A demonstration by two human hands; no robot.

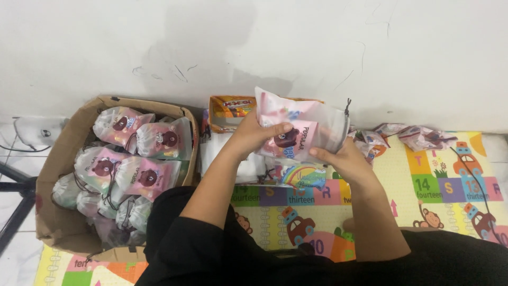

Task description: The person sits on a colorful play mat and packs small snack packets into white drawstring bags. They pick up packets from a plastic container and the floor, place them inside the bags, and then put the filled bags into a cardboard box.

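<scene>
The fingers (279,128) of the left hand (253,135) are curled around the near left edge of a pink drawstring pouch (299,130), thumb laid across its front, while the right hand (344,159) pinches its lower right corner; held up between the two, the pouch faces the wearer, above the play mat.

On the far left, a brown cardboard box (63,212) holds a heap of similar filled pouches (132,159), each shiny pink with a dark brown bear face printed on it, lying on their sides and overlapping. Just behind the held pouch stands a small open orange carton (227,108) against the white wall (317,42). To the right, a few flat, empty-looking pouches (418,135) lie on the colourful play mat (439,180), which is printed with number squares, letters, cars and monkeys. A black cord hangs from the held pouch's upper right corner.
</scene>
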